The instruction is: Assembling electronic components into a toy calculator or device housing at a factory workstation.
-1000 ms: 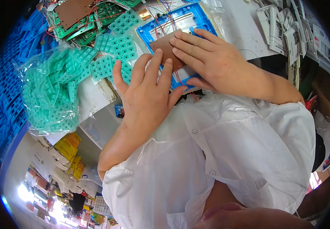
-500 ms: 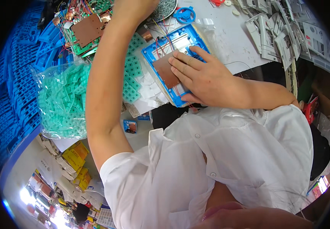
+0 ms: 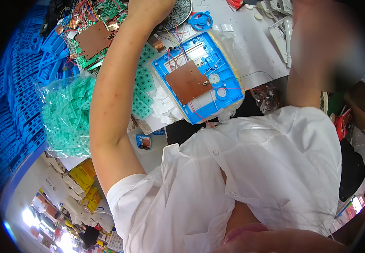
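A blue plastic housing (image 3: 229,84) lies open on the table in front of me, with thin red, white and blue wires running through it. Across its left part rests a brown circuit board (image 3: 188,82), touched by neither hand. My left hand (image 3: 150,9) reaches to the upper edge, beside a round dish (image 3: 181,13) of small dark grey pieces; its fingers are hidden or cut off. Raised near the camera at the upper right, my right hand (image 3: 330,46) is a smear, and its fingers cannot be made out.
A clear bag of green pads (image 3: 66,116) stands left of my left arm. Wired green and brown boards (image 3: 93,40) are heaped behind it, beside stacked blue plastic parts (image 3: 17,97). A blue ring-shaped part (image 3: 200,21) lies beyond the housing. White plastic casings (image 3: 279,36) sit at the far right.
My right hand has lifted off the brown board and swung up to the right, uncovering the board and the housing. My left hand stays by the dish.
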